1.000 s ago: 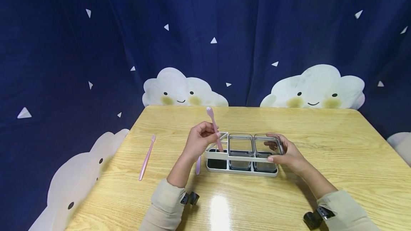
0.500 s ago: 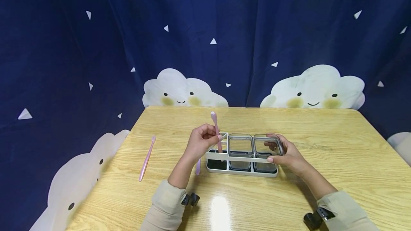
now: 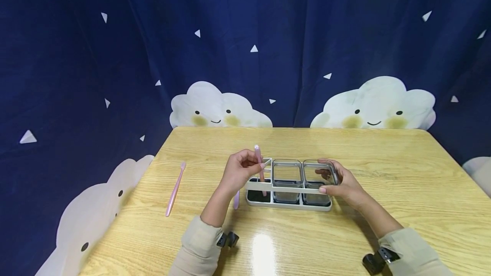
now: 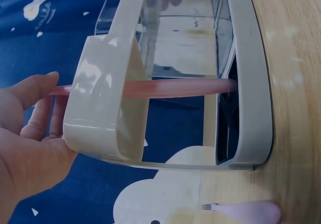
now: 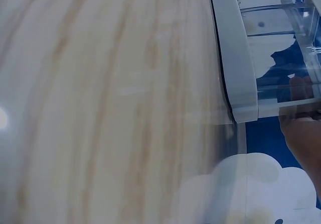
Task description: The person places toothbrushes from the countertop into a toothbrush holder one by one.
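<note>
My left hand (image 3: 238, 170) pinches a pink toothbrush (image 3: 258, 153) between thumb and fingers, head up. Its handle (image 4: 175, 87) passes down through the top frame of a white toothbrush holder (image 3: 258, 185), and the tip reaches the dark base of the leftmost compartment. Two clear cups (image 3: 287, 173) fill the middle and right compartments. My right hand (image 3: 343, 184) grips the holder's right end, thumb on the front rail and fingers behind the right-hand cup, seen through its clear wall. In the right wrist view only part of this hand (image 5: 303, 128) shows.
A second pink toothbrush (image 3: 175, 190) lies on the wooden table (image 3: 383, 161) at the left. Just left of the holder lies a purple toothbrush (image 3: 236, 200), partly hidden by my left arm. A blue curtain with clouds (image 3: 245, 20) hangs behind the table.
The pink toothbrush has straightened and slid down through the holder's left opening, its tip now at the base. My left hand has shifted slightly; my right hand keeps its grip.
</note>
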Motion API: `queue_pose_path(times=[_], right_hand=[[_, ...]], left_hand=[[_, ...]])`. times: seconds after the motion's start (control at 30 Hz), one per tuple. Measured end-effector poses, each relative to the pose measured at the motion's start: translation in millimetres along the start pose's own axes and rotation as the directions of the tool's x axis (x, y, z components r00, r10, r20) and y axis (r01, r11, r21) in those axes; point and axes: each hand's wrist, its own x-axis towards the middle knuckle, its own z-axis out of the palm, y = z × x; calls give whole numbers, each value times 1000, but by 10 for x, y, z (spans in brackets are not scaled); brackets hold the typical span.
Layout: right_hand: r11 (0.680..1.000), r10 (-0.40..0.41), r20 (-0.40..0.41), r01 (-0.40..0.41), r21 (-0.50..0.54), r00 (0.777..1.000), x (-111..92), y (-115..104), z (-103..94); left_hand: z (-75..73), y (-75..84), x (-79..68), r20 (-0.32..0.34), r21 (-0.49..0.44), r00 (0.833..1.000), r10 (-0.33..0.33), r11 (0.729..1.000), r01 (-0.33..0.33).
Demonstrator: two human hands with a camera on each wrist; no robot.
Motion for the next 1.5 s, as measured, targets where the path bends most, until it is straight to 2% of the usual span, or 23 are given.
queue_pose_path(times=[0.23,0.53,0.73,0.83,1.0,1.07,1.27,1.5], right_hand=[[1000,-11,11,11,13,1000,-5,16,-6],[997,-48,35,45,69,998,3,44,-3],[997,-37,38,34,73,999,-4,74,-2],[998,-23,30,21,65,999,-2,78,-4],[997,-35,37,32,65,999,8,71,-6],[996,-45,43,42,73,998,7,67,-2],[995,-54,42,50,80,998,9,57,6],[997,-43,58,40,64,997,11,38,-3]], left_hand=[[-2,-7,-12,-13,-13,1000,-12,1000,12],[-14,-33,-11,1,-57,1000,-8,998,8],[-25,-25,-20,-14,-74,999,-31,997,30],[-18,89,-55,-23,-62,999,-29,998,27],[-25,33,-45,-57,-50,998,-12,999,10],[-47,-41,-29,-63,-56,998,-14,998,10],[-154,-31,-68,-80,-50,997,-18,999,14],[-354,-41,-97,-69,-36,998,-8,999,5]])
